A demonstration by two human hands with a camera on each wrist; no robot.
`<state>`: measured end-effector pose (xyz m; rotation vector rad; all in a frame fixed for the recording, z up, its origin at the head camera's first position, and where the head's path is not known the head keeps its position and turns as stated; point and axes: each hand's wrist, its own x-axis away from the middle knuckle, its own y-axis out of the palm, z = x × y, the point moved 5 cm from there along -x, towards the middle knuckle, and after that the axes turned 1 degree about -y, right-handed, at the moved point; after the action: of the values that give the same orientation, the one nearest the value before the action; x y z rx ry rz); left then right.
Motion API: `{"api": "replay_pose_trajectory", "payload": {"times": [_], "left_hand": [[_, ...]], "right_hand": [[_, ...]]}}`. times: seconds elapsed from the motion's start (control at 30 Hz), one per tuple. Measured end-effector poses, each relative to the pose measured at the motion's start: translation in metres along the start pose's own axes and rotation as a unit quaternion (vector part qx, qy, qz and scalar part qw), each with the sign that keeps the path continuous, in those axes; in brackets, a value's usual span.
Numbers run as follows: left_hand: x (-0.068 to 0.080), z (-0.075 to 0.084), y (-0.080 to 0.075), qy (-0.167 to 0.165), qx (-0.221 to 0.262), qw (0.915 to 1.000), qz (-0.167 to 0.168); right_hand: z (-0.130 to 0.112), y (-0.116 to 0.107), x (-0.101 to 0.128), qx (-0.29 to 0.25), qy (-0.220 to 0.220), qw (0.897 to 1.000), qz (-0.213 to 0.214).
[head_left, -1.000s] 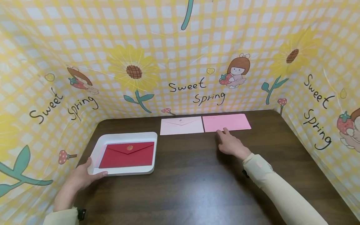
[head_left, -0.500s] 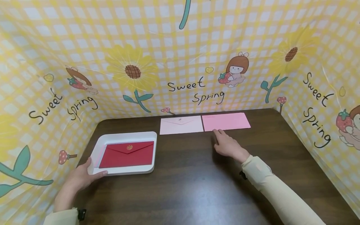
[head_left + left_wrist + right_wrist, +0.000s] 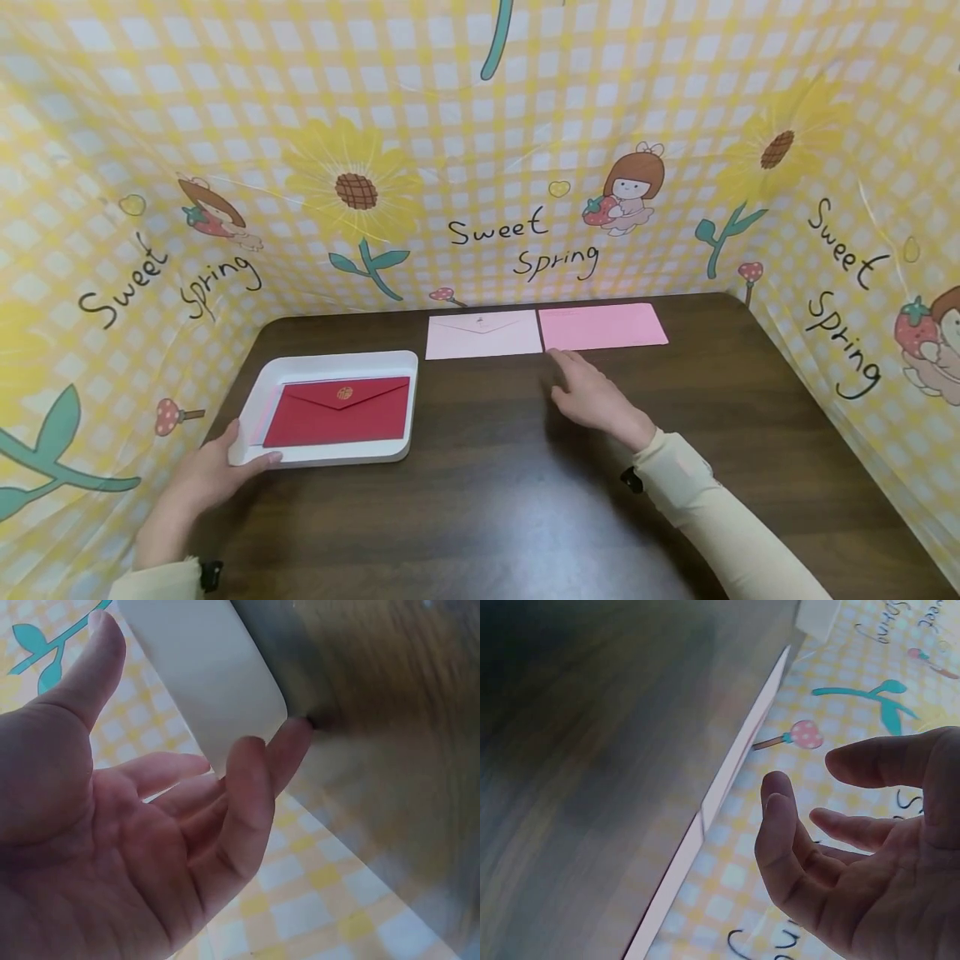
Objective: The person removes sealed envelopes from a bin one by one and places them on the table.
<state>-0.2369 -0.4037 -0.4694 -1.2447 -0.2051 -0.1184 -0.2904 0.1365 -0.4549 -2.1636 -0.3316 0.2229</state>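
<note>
A white tray (image 3: 360, 454) lies on the left of the dark wooden table, and a red envelope (image 3: 337, 417) with a gold emblem lies in it over a paler edge of paper. My left hand (image 3: 206, 475) grips the tray's near left corner, the thumb at the front rim and a finger at the left side. Along the table's back edge lie a pale pink envelope (image 3: 483, 337) with a flap and a brighter pink envelope (image 3: 603, 325). Near the seam between them my right hand (image 3: 592, 396) reaches out, fingers loosely bent, holding nothing. Whether its fingertips touch an envelope I cannot tell.
Yellow-and-white checked cloth (image 3: 487, 133) with flowers and lettering hangs behind the table and along both sides. The brown tabletop (image 3: 480, 500) spreads in front of the tray and envelopes.
My right hand has moved left along the front edge of the brighter pink envelope, to the seam between the two. My left hand stays at the tray's corner.
</note>
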Motion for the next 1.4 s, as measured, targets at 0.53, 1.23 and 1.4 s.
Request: {"api": "replay_pose_trajectory", "payload": {"times": [0.53, 1.23, 1.4], "left_hand": [[0.011, 0.012, -0.036, -0.012, 0.014, 0.9923, 0.122], [-0.005, 0.043, -0.043, -0.031, 0.093, 0.9946, 0.034], [-0.015, 0.039, -0.041, -0.037, 0.101, 0.9942, 0.008]], "right_hand": [[-0.039, 0.019, -0.006, -0.076, -0.027, 0.996, -0.045], [-0.113, 0.058, -0.037, -0.114, -0.097, 0.983, -0.103], [-0.13, 0.065, -0.05, -0.129, -0.09, 0.983, -0.092]]}}
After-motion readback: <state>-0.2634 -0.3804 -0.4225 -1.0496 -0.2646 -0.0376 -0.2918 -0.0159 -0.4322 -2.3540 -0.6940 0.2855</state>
